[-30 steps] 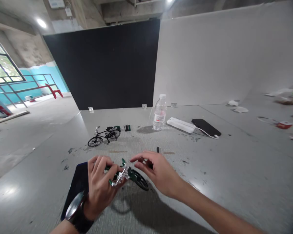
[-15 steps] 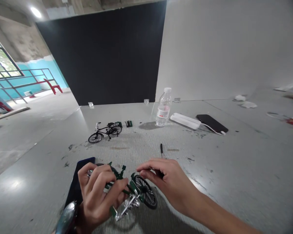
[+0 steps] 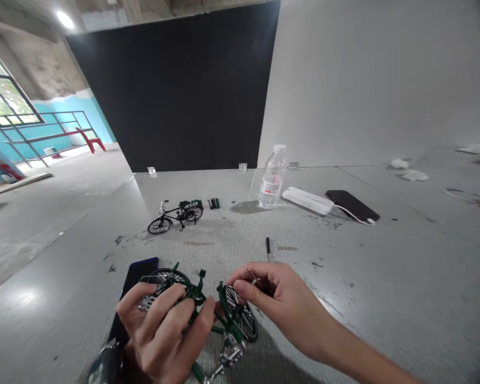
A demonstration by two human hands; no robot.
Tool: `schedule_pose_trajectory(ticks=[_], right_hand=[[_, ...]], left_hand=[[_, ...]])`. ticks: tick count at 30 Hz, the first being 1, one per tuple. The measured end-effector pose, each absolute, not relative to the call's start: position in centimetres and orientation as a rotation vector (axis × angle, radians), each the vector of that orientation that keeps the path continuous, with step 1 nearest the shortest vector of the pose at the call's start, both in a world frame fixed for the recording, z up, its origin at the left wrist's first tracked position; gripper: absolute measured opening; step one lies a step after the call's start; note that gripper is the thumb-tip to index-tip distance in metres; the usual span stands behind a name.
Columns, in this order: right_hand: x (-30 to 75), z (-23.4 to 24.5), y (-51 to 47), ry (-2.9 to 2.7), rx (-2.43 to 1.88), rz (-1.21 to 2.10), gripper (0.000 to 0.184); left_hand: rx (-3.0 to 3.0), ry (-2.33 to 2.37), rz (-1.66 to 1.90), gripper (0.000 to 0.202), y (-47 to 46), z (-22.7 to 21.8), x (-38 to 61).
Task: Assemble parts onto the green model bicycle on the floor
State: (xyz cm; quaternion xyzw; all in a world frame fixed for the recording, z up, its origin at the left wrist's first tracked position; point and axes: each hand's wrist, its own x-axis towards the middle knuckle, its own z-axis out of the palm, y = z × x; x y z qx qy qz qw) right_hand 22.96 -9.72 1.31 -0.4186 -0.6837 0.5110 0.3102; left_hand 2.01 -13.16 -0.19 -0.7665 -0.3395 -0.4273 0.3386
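Note:
My left hand (image 3: 168, 330) is wrapped round a small green model bicycle (image 3: 224, 314), tilted over near the table's front edge. Its spoked black front wheel (image 3: 246, 317) and silver handlebar point towards the right and front. My right hand (image 3: 268, 298) is closed beside the front mudguard, with thumb and forefinger pinched together. A thin metal rod (image 3: 254, 275) sticks up from those fingers; its kind cannot be made out. My left hand hides part of the frame. Under that hand lies a dark blue-black flat object (image 3: 138, 271).
A black model bicycle (image 3: 175, 216) stands farther back, with a small green part (image 3: 214, 203) beside it. A small screwdriver (image 3: 268, 246) lies beyond my right hand. At the back are a water bottle (image 3: 271, 178), a white power bank (image 3: 307, 201) and a black phone (image 3: 350, 204).
The green bicycle has turned in my left hand, its handlebar now lower and farther right. My right hand has curled its fingers, and the thin rod shows in them.

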Motion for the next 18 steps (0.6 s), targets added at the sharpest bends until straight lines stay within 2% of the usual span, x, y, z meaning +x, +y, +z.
schedule_pose_trajectory(ticks=[18], right_hand=[[23.5, 2.9, -9.4, -1.905, -1.231, 1.414, 0.026]], left_hand=[[-1.982, -0.871, -1.193, 0.017, -13.3, -0.5, 2.8]])
